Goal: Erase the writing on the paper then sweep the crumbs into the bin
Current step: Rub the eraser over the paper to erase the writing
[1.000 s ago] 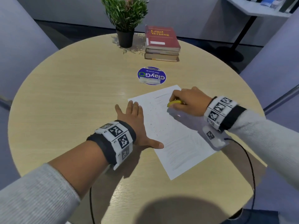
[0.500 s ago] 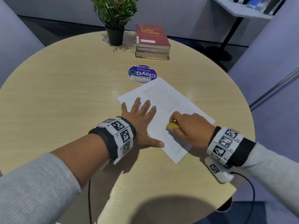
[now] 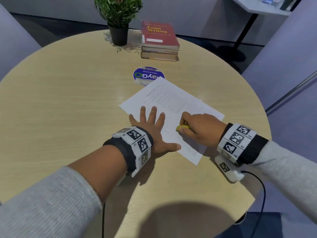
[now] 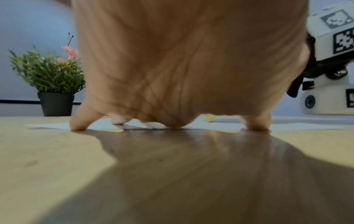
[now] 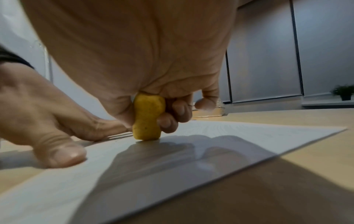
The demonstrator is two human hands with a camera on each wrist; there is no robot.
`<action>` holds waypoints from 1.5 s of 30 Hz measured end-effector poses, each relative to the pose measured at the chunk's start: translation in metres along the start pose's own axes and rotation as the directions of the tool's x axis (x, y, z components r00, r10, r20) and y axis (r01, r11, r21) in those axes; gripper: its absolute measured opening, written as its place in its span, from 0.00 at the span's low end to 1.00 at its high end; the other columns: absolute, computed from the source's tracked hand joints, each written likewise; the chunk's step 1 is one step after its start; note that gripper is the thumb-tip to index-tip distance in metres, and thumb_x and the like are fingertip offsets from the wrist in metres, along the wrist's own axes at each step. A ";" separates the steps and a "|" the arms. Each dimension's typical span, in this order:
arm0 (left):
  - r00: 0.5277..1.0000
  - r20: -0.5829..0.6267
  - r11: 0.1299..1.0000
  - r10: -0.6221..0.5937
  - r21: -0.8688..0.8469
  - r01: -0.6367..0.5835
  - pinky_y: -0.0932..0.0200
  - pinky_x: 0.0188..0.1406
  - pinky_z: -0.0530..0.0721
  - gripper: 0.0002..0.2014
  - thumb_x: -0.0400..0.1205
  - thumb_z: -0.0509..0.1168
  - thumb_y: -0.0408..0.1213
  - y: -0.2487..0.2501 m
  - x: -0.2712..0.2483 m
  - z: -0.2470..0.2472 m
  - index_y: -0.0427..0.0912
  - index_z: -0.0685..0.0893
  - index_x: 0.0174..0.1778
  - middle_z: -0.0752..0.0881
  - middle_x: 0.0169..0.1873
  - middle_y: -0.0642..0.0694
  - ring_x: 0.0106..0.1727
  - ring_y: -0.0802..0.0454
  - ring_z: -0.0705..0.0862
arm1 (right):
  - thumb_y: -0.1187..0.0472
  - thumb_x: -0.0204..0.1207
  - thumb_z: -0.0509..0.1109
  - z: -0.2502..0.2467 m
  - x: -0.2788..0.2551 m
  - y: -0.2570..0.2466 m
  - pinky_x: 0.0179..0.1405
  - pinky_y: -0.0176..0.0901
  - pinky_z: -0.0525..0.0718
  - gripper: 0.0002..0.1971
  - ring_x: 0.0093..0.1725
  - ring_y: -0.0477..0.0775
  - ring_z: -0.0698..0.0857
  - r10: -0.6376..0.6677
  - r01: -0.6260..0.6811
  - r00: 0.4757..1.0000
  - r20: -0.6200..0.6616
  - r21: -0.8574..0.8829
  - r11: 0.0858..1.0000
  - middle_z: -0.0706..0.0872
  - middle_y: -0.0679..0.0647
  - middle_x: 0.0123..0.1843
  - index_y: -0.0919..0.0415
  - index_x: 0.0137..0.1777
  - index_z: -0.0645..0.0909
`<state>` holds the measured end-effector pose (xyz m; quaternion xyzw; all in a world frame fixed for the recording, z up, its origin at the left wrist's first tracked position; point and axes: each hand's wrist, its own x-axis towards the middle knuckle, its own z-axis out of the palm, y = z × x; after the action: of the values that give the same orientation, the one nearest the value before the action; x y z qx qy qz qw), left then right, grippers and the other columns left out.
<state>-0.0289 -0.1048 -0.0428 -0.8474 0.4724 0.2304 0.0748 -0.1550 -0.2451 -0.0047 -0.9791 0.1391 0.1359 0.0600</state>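
Note:
A white sheet of paper (image 3: 173,100) with faint pencil lines lies on the round wooden table (image 3: 68,100). My left hand (image 3: 151,127) lies flat with spread fingers on the paper's left edge, pressing it down; the thumb rests on the near part of the sheet. My right hand (image 3: 197,129) pinches a yellow eraser (image 3: 181,127) and holds its tip against the paper just right of the left hand. In the right wrist view the eraser (image 5: 148,116) stands upright on the paper (image 5: 249,136). Small dark crumbs lie on the sheet between the hands. No bin is in view.
A round blue sticker (image 3: 147,75) lies beyond the paper's far corner. A potted plant (image 3: 118,18) and a stack of books (image 3: 159,42) with a red one on top stand at the far edge. Wrist-camera cables hang off the near edge.
My right hand with the eraser has moved from the paper's far part toward me, to its middle next to the left hand. The left fingers have spread wider.

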 end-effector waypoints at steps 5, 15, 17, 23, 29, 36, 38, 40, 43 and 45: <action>0.999 0.034 1.000 -0.019 -0.009 0.019 0.22 0.77 0.34 0.61 0.64 0.49 0.87 0.002 0.000 -0.001 0.59 0.27 0.83 0.25 0.83 0.47 0.82 0.35 0.25 | 0.46 0.84 0.54 -0.006 0.009 0.001 0.37 0.49 0.74 0.13 0.38 0.56 0.79 0.013 -0.014 0.999 -0.040 -0.045 0.999 0.80 0.51 0.39 0.56 0.55 0.68; 0.999 0.047 1.000 -0.023 -0.011 0.024 0.22 0.76 0.34 0.61 0.63 0.51 0.87 0.003 0.000 -0.004 0.62 0.27 0.82 0.25 0.83 0.47 0.82 0.35 0.24 | 0.46 0.83 0.54 0.001 0.011 -0.014 0.44 0.51 0.76 0.11 0.42 0.54 0.79 -0.185 0.183 0.983 -0.013 -0.087 0.979 0.81 0.52 0.44 0.53 0.55 0.69; 0.998 0.053 1.000 -0.024 -0.015 0.025 0.22 0.75 0.34 0.61 0.63 0.52 0.87 0.003 0.000 -0.005 0.63 0.27 0.82 0.24 0.83 0.47 0.82 0.35 0.24 | 0.46 0.83 0.54 0.003 0.007 -0.017 0.45 0.50 0.75 0.11 0.43 0.53 0.79 -0.201 0.200 0.980 -0.009 -0.044 0.979 0.81 0.50 0.44 0.51 0.55 0.70; 0.998 0.052 0.999 -0.029 -0.016 0.030 0.22 0.76 0.34 0.60 0.63 0.52 0.86 0.004 -0.002 -0.005 0.63 0.27 0.82 0.23 0.82 0.48 0.82 0.35 0.24 | 0.48 0.82 0.56 0.004 0.011 -0.018 0.42 0.48 0.70 0.11 0.43 0.52 0.78 -0.183 0.180 0.982 -0.051 -0.065 0.982 0.82 0.50 0.45 0.53 0.55 0.71; 0.998 0.053 0.999 -0.029 -0.038 0.031 0.23 0.76 0.32 0.61 0.62 0.52 0.87 0.003 -0.003 -0.005 0.64 0.28 0.82 0.23 0.82 0.48 0.82 0.36 0.24 | 0.46 0.81 0.58 -0.005 0.009 0.000 0.47 0.50 0.76 0.12 0.45 0.54 0.81 -0.060 0.062 0.994 -0.086 0.021 0.998 0.81 0.50 0.44 0.52 0.55 0.74; 0.998 0.052 0.999 -0.026 -0.044 0.029 0.23 0.76 0.32 0.61 0.62 0.52 0.87 0.003 -0.003 -0.005 0.63 0.28 0.82 0.23 0.82 0.48 0.82 0.37 0.23 | 0.45 0.80 0.60 -0.006 0.014 0.008 0.45 0.48 0.74 0.11 0.47 0.54 0.81 -0.007 0.021 0.993 -0.120 0.121 0.992 0.82 0.50 0.44 0.51 0.53 0.76; 0.999 0.045 0.999 -0.025 -0.043 0.027 0.23 0.76 0.32 0.61 0.62 0.53 0.87 0.003 -0.003 -0.004 0.63 0.28 0.82 0.23 0.82 0.48 0.82 0.37 0.23 | 0.43 0.79 0.59 0.000 0.009 0.008 0.44 0.48 0.75 0.12 0.45 0.56 0.80 -0.002 0.009 0.993 -0.122 0.054 0.998 0.79 0.50 0.43 0.49 0.54 0.73; 0.999 0.040 0.999 -0.023 -0.025 0.025 0.23 0.76 0.33 0.62 0.62 0.53 0.87 0.003 -0.002 -0.003 0.63 0.27 0.82 0.23 0.82 0.48 0.82 0.36 0.24 | 0.43 0.79 0.60 0.009 -0.001 -0.009 0.41 0.42 0.74 0.12 0.40 0.49 0.77 -0.133 0.139 0.987 -0.095 0.062 0.988 0.78 0.48 0.43 0.48 0.54 0.74; 0.999 0.037 0.999 -0.025 -0.027 0.026 0.23 0.76 0.33 0.63 0.59 0.52 0.88 0.003 -0.003 -0.003 0.63 0.27 0.82 0.23 0.82 0.48 0.82 0.36 0.24 | 0.45 0.81 0.61 0.000 0.002 -0.003 0.43 0.41 0.69 0.11 0.39 0.41 0.72 -0.103 0.109 0.990 -0.092 0.065 0.992 0.77 0.46 0.42 0.50 0.55 0.76; 0.999 0.032 0.999 -0.025 -0.036 0.026 0.23 0.76 0.33 0.64 0.59 0.52 0.88 0.003 -0.004 -0.003 0.63 0.27 0.82 0.23 0.82 0.48 0.82 0.36 0.24 | 0.45 0.81 0.59 -0.006 0.009 0.010 0.47 0.46 0.68 0.12 0.46 0.49 0.77 -0.012 0.015 0.989 -0.149 0.021 1.000 0.80 0.48 0.43 0.51 0.55 0.75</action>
<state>-0.0323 -0.1050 -0.0381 -0.8509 0.4560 0.2513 0.0696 -0.1480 -0.2574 -0.0027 -0.9867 0.1380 0.0606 0.0612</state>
